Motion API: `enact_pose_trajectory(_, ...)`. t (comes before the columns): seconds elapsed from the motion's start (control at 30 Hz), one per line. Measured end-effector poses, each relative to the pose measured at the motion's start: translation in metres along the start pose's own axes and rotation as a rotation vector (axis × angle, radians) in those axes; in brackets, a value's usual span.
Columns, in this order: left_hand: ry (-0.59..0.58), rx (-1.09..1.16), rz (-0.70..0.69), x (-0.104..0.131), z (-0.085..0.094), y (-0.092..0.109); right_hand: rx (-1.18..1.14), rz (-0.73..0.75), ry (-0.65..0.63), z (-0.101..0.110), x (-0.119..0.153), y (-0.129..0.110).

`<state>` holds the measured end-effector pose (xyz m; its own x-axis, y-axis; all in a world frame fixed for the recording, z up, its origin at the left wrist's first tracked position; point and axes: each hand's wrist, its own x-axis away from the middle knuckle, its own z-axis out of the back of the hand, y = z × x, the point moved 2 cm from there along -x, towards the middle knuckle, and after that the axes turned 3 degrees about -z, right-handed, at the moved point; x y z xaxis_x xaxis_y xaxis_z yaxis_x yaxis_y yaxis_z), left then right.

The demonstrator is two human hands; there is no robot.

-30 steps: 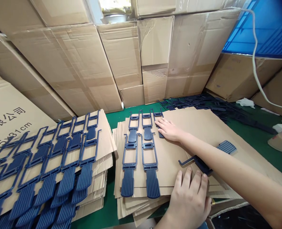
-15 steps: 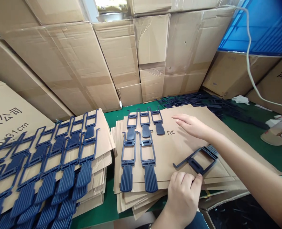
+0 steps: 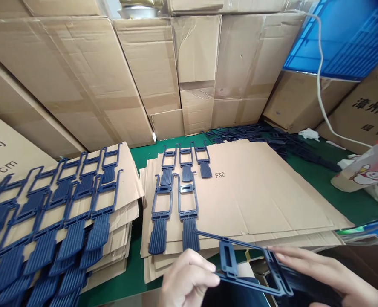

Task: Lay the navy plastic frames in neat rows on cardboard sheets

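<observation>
A dark blue plastic frame piece [image 3: 229, 258], with a crossbar and a hooked arm, is held up near the front edge of the cardboard. My left hand [image 3: 190, 279] pinches its near left end between thumb and fingers. At its right end, my right hand [image 3: 323, 273] grips it, with the fingers along the upper side; the thumb is partly out of frame. Beyond them, several like pieces, one of them a frame with a ribbed flap [image 3: 189, 213], lie in two rows on the cardboard sheets [image 3: 255, 187].
Further rows of blue pieces [image 3: 70, 243] cover a cardboard stack on the left. A heap of loose dark parts [image 3: 249, 134] lies at the back of the green table [image 3: 319, 166]. Cartons [image 3: 144, 64] form a wall behind. On the right stands a plastic cup [image 3: 361, 170].
My right hand has come back from over the cardboard to the front and taken hold of the frame piece. The piece is lifted and turned between both hands. The view has shifted right.
</observation>
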<state>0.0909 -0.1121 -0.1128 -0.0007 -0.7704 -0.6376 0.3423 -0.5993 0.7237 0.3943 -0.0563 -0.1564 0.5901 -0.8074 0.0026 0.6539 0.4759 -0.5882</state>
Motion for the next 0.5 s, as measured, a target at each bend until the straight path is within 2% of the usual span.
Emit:
enact_pose_trajectory(0.07,-0.096,-0.014,0.011,-0.003,0.014,-0.008,-0.019,-0.003,-0.02,-0.006,-0.002,-0.004)
enact_pose_trajectory(0.1,-0.101,-0.062,0.063,-0.004,0.02,-0.014,-0.029,0.002,0.0,-0.007,-0.008,-0.009)
enact_pose_trajectory(0.13,-0.068,-0.128,0.13,-0.005,0.026,-0.019,-0.039,0.004,0.037,-0.007,-0.017,-0.016)
enact_pose_trajectory(0.2,0.082,-0.296,0.231,-0.005,0.035,-0.025,-0.058,-0.019,0.157,-0.006,-0.037,-0.033)
enact_pose_trajectory(0.23,0.163,-0.382,0.231,-0.004,0.039,-0.025,-0.064,-0.046,0.233,-0.005,-0.047,-0.041)
enact_pose_trajectory(0.3,0.203,-0.509,0.165,0.0,0.044,-0.02,-0.056,-0.123,0.384,-0.006,-0.062,-0.054)
enact_pose_trajectory(0.37,0.081,-0.528,0.139,0.005,0.047,-0.013,-0.015,-0.205,0.485,-0.012,-0.071,-0.06)
enact_pose_trajectory(0.4,-0.062,-0.479,0.184,0.009,0.046,-0.011,0.015,-0.233,0.508,-0.015,-0.074,-0.061)
enact_pose_trajectory(0.5,-0.589,-0.235,0.395,0.026,0.036,-0.008,0.098,-0.266,0.508,-0.029,-0.075,-0.06)
